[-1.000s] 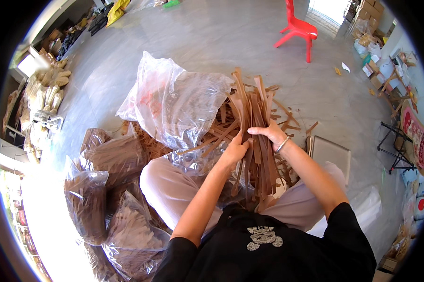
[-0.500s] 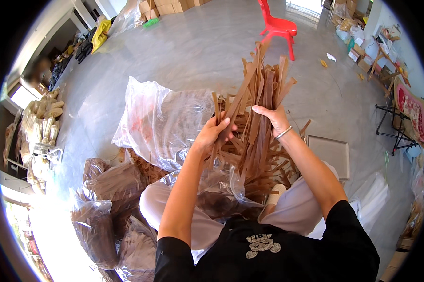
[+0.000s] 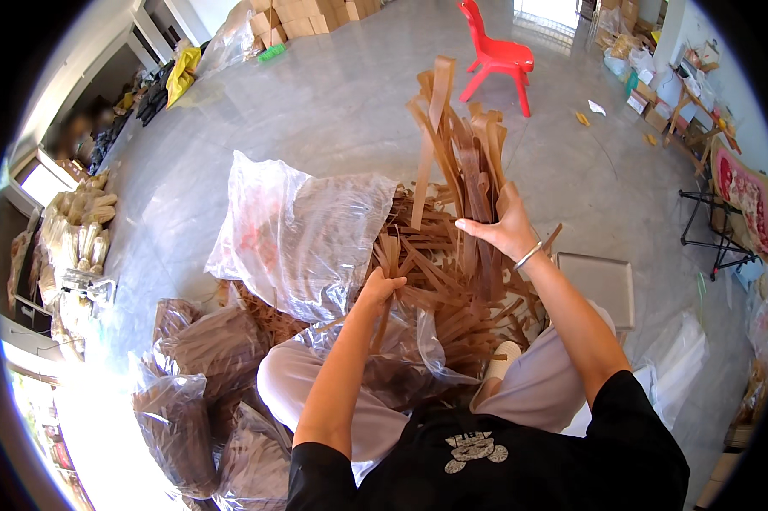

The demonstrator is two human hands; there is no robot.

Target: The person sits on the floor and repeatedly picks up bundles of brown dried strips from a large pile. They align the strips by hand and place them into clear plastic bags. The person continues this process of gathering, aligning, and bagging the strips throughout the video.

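Observation:
My right hand (image 3: 505,228), with a bracelet at the wrist, is wrapped round a thick upright bundle of flat brown strips (image 3: 471,175). Their upper ends fan out and some curl over. Lower and to the left, my left hand (image 3: 379,288) pinches a few brown strips (image 3: 387,251) that poke up above and hang below the fingers. Between and beneath both hands lies a loose pile of the same strips (image 3: 435,289). Part of the pile spills from the mouth of a large clear plastic bag (image 3: 324,226). What the strips are made of, I cannot tell.
Packed plastic bags of brown strips (image 3: 213,341) sit at my left. A shallow metal tray (image 3: 601,285) lies beside my right knee. Farther off are a red chair (image 3: 496,55), cardboard boxes (image 3: 307,17) and a black-legged folding chair (image 3: 716,230).
My left hand has moved down and away from the bundle with a few strips. The bundle in my right hand has tilted left, its tops spreading, while that hand has lowered slightly.

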